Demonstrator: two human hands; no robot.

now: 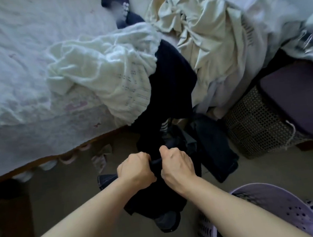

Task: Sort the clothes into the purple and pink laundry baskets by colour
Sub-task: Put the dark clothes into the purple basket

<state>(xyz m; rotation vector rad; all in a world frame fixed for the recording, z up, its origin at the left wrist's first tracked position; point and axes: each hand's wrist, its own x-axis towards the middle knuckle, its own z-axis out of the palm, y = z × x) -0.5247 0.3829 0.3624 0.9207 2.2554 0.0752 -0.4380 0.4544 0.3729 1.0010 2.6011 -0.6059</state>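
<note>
both hands, left hand [135, 169] and right hand [175, 167], clench a dark garment [168, 80]; tugging might drag the white knit [105, 73] off the bed [2, 59].

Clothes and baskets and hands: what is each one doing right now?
left hand: closed on the dark garment
right hand: closed on the dark garment
dark garment: stretched from bed down to the hands
white knit top: crumpled on the bed
cream cloth: heaped on the bed
purple basket: beside the right arm, contents hidden
</note>
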